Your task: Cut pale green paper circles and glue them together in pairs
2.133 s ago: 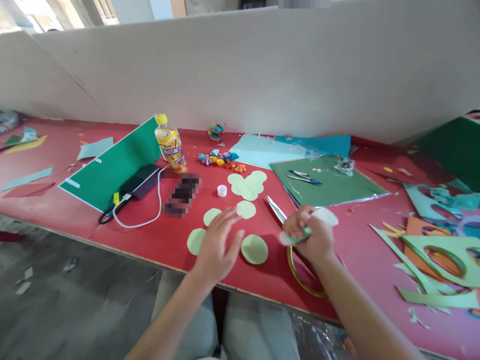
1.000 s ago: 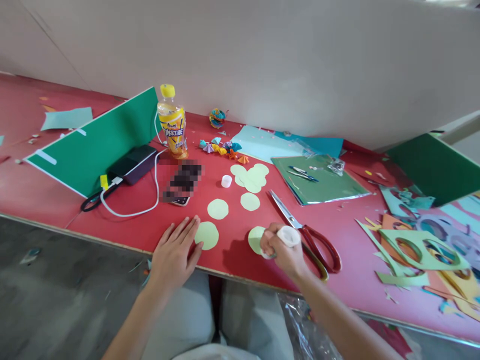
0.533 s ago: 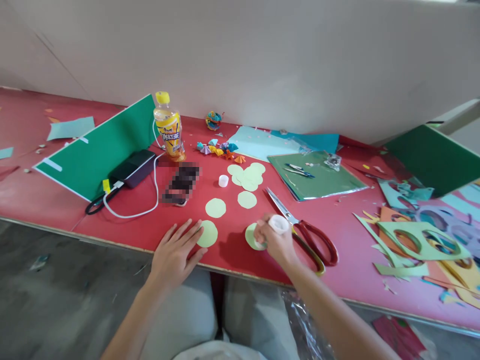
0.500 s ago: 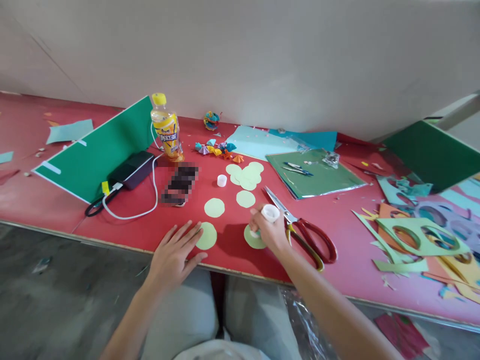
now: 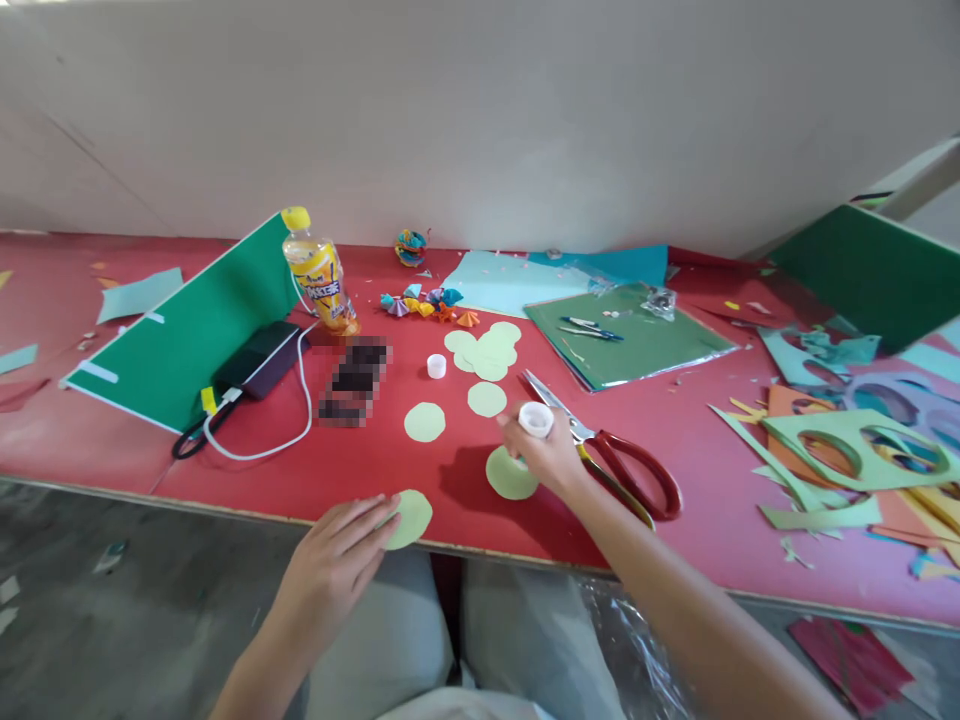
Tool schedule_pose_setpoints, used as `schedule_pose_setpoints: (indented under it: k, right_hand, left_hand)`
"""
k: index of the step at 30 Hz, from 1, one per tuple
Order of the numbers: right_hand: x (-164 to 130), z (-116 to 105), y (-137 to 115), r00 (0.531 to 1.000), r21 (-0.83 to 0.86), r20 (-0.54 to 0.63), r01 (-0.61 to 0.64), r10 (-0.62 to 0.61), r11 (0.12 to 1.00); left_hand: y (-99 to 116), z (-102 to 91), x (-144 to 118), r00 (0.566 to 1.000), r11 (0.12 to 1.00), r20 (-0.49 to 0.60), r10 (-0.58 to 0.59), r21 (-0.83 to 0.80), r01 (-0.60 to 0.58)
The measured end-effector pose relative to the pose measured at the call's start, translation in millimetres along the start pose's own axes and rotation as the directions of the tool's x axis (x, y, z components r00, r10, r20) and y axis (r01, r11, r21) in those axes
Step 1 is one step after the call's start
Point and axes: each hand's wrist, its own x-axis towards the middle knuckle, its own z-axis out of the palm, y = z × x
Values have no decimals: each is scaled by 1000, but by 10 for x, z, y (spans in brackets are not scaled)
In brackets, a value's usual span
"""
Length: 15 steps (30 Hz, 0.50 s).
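Small white glue stick tube (image 5: 535, 420) clamped in right hand (image 5: 546, 452), fingers wrapped tight round it, tip down on a pale green paper circle (image 5: 511, 473) lying just left of the red-handled scissors (image 5: 609, 452). Tube tip now nearer the circle's far edge than half a second ago; hand shifted slightly away from the counter's front edge, so glue being spread across the circle, judging by the motion. Left hand (image 5: 335, 567) pulled back toward the body, fingers loosely together and flat, fingertips pinning a second pale green paper circle (image 5: 409, 518) that has slid to the front edge of the red counter (image 5: 112, 450) and now overhangs it, well left of the scissors; earlier sat fully on the counter. Likely being drawn off for pickup.

Counts: loose green circles, four singles (glued one, dragged one, two more up-left of the scissors (image 5: 424, 422) (image 5: 487, 399)) plus one overlapping pile (image 5: 484, 350) beyond the scissor blades, number in pile not countable. One white cap (image 5: 436, 366) left of the pile. One pair of scissors. One yellow-capped drink bottle (image 5: 318, 272) far left of the scissors. One black power bank with white cable (image 5: 259, 360). One dark green sheet with two pens (image 5: 592, 329) behind the scissors. Small folded paper cones (image 5: 427, 303) in a row, roughly seven, blurry.
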Motion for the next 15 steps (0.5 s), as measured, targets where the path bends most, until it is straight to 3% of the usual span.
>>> schedule_pose_setpoints:
  k: [3, 6, 9, 11, 15]
  right_hand:
    - [1, -170, 29, 995, 41, 81, -54, 51, 998]
    - [-33, -367, -14, 985, 259, 157, -118, 79, 959]
    - [94, -594, -132, 998, 456, 57, -50, 26, 889]
    - [276, -782, -186, 1000, 479, -7, 6, -3, 878]
    - [633, -1174, -106, 992, 494, -123, 80, -21, 866]
  left_hand:
    - [-19, -27, 72, 985, 997, -157, -78, -24, 75]
    - [1, 52, 222, 981, 992, -149, -127, -28, 124]
    - [65, 169, 400, 994, 993, -29, -110, -44, 108]
    - [98, 228, 477, 997, 996, 3, -80, -46, 80]
    - [110, 270, 548, 993, 997, -85, -76, -25, 75]
